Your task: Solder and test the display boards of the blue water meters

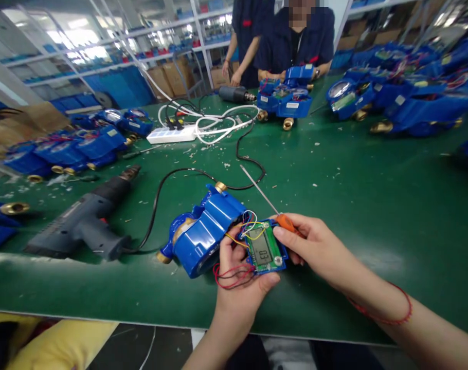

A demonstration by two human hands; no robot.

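Circuit board (263, 247), green with a small LCD in a blue frame, was held above the green bench mat (353, 288), low in the middle of the frame, and was joined by thin wires to a blue water meter (207, 231) just to its left. The board was cradled in a narrow grip by the left hand (241, 288), the thumb laid across its lower edge, with loose red wires (234, 275) caught against the palm. An orange-handled screwdriver (286, 223) was pinched closely in the right hand (315, 246), its thin shaft angled up and left. The board was judged light and fragile, best held by its edges. The meter, with its brass end fitting (220, 186), was judged heavy and stiff, best taken by the plastic housing.
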